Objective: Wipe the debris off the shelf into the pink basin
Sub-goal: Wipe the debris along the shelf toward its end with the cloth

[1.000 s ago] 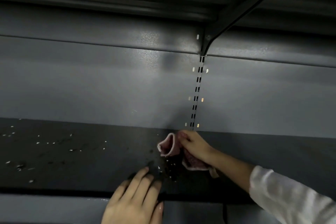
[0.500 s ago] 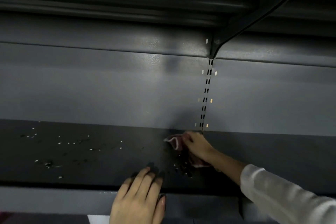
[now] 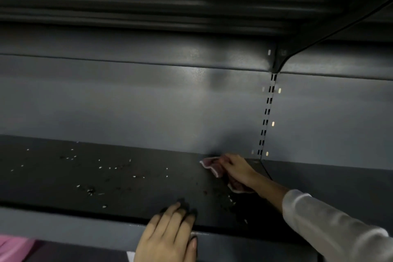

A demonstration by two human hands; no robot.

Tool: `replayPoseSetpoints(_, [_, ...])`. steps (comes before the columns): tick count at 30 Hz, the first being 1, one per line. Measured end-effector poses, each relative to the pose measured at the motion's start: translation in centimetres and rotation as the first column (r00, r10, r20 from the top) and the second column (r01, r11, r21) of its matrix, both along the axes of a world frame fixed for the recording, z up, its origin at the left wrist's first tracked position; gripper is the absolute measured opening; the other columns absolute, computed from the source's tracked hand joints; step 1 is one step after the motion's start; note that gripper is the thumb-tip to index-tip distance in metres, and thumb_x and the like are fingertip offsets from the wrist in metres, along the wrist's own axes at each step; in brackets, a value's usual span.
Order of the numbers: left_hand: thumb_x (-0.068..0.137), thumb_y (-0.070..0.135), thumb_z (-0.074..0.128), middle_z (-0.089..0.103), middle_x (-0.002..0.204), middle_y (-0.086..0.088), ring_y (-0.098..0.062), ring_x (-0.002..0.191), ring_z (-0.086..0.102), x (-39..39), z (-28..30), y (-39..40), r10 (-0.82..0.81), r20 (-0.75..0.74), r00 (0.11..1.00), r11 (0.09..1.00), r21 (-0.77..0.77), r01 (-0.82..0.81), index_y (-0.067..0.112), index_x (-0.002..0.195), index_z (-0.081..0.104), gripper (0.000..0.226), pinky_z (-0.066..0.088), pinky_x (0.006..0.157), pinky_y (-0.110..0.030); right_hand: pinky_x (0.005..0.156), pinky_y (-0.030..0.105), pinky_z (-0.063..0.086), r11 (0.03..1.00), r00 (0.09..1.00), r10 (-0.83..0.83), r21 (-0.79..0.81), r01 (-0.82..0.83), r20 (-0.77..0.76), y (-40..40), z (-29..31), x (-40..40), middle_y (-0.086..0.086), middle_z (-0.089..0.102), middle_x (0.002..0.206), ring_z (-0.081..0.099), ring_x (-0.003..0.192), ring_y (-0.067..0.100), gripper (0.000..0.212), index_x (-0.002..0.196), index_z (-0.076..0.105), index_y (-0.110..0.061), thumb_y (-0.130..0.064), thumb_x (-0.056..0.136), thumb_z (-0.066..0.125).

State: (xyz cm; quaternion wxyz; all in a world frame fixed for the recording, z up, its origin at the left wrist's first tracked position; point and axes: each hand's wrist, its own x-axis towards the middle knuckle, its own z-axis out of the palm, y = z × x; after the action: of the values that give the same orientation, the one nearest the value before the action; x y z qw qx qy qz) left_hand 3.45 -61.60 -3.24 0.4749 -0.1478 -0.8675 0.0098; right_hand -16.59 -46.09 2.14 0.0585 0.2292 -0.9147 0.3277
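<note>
A dark metal shelf (image 3: 148,195) runs across the view, strewn with pale and dark debris (image 3: 119,169) on its left and middle. My right hand (image 3: 239,169) reaches to the shelf's back, near the slotted upright, and presses a pink cloth (image 3: 211,166) flat on the surface. More crumbs (image 3: 228,198) lie just in front of the cloth. My left hand (image 3: 170,235) rests palm down on the shelf's front lip, fingers together, holding nothing. A corner of the pink basin (image 3: 12,248) shows at the bottom left, below the shelf edge.
The grey back panel (image 3: 148,102) rises behind the shelf, with a slotted upright (image 3: 266,112) at the right. An upper shelf on a bracket (image 3: 297,47) hangs overhead. A second shelf section (image 3: 329,181) continues to the right.
The view has shifted, so the shelf and hands sit further right and the basin corner has come into view. My right hand with the cloth has moved back toward the rear wall.
</note>
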Motion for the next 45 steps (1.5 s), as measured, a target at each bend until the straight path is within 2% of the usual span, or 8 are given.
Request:
replayPoseSetpoints(5, [0.095,0.033,0.024,0.074,0.083,-0.001,-0.019,0.094,0.069,0.0,0.0,0.6,0.003,-0.054,0.999,0.998,0.056,0.000,0.015,0.080,0.078,0.058,0.038,0.077,-0.026,0.062,0.013,0.041,0.971,0.987,0.158,-0.188,-0.148,0.039,-0.5,1.0,3.4,0.007,0.060,0.084,0.054,0.083,0.015,0.022,0.092,0.063,0.003,-0.010,0.093,0.045])
replayPoseSetpoints(10, [0.073,0.031,0.048,0.074,0.086,-0.002,-0.019,0.097,0.065,0.5,-0.3,0.0,-0.040,-0.047,0.998,0.998,0.036,0.042,0.014,0.081,0.076,0.034,0.039,0.080,-0.027,0.044,0.018,0.050,0.721,0.981,-0.011,-0.679,0.142,0.194,4.1,4.8,3.7,0.012,0.055,0.070,0.061,0.054,0.011,0.019,0.097,0.055,0.001,-0.009,0.095,0.038])
replayPoseSetpoints(13, [0.073,0.031,0.048,0.073,0.086,-0.003,-0.018,0.101,0.055,0.3,-0.4,0.0,-0.054,-0.065,0.996,0.996,0.063,0.058,0.013,0.080,0.076,0.034,0.039,0.081,-0.028,0.053,0.017,0.049,0.871,0.968,-0.219,-0.423,0.251,0.125,7.6,3.6,4.1,0.016,0.058,0.074,0.063,0.069,0.020,0.019,0.085,0.052,-0.005,-0.012,0.096,0.038])
replayPoseSetpoints(17, [0.071,0.032,0.049,0.073,0.084,-0.003,-0.016,0.101,0.050,0.2,-0.5,-0.1,-0.077,-0.082,0.994,0.992,0.095,0.084,0.013,0.079,0.076,0.034,0.039,0.082,-0.028,0.100,0.030,0.038,0.966,0.964,-0.240,0.131,0.225,0.116,9.4,0.4,5.1,0.016,0.053,0.133,0.051,0.120,0.029,0.039,0.130,0.042,-0.012,-0.029,0.095,0.040])
replayPoseSetpoints(20, [0.072,0.032,0.049,0.073,0.085,-0.003,-0.019,0.100,0.055,0.2,-0.5,-0.2,-0.098,-0.070,0.993,0.991,0.079,0.103,0.013,0.080,0.076,0.035,0.039,0.081,-0.028,0.086,0.016,0.034,0.980,0.986,-0.151,0.142,0.141,0.066,7.4,0.3,7.4,0.009,0.056,0.131,0.053,0.118,0.023,0.041,0.130,0.044,-0.018,-0.027,0.091,0.050])
replayPoseSetpoints(32, [0.073,0.029,0.043,0.074,0.081,-0.009,-0.025,0.082,0.072,1.5,0.4,-1.7,-0.106,0.018,0.994,0.992,0.073,0.104,0.006,0.077,0.076,0.040,0.038,0.078,-0.032,0.089,0.032,0.042,0.871,0.909,-0.411,-0.269,0.412,0.061,-2.0,1.9,9.2,0.022,0.059,0.121,0.055,0.113,0.033,0.027,0.113,0.053,-0.001,-0.018,0.093,0.046])
replayPoseSetpoints(37, [0.099,0.033,0.014,0.073,0.081,-0.012,-0.029,0.083,0.072,2.0,0.0,-4.3,-0.092,0.015,0.996,0.991,0.099,0.090,0.004,0.080,0.075,0.070,0.038,0.080,-0.032,0.093,0.035,0.040,0.827,0.822,-0.560,0.001,0.563,0.108,4.2,1.5,9.5,0.026,0.053,0.127,0.050,0.117,0.038,0.031,0.116,0.046,0.004,-0.018,0.095,0.038])
replayPoseSetpoints(45, [0.099,0.036,0.012,0.072,0.086,-0.014,-0.020,0.102,0.047,2.4,-0.9,-5.3,-0.122,-0.002,0.993,0.986,0.116,0.121,0.001,0.087,0.074,0.072,0.037,0.086,-0.031,0.093,0.035,0.042,0.933,0.931,-0.356,0.078,0.350,0.083,-4.9,0.4,11.3,0.023,0.054,0.127,0.051,0.118,0.035,0.028,0.115,0.045,-0.001,-0.019,0.095,0.034])
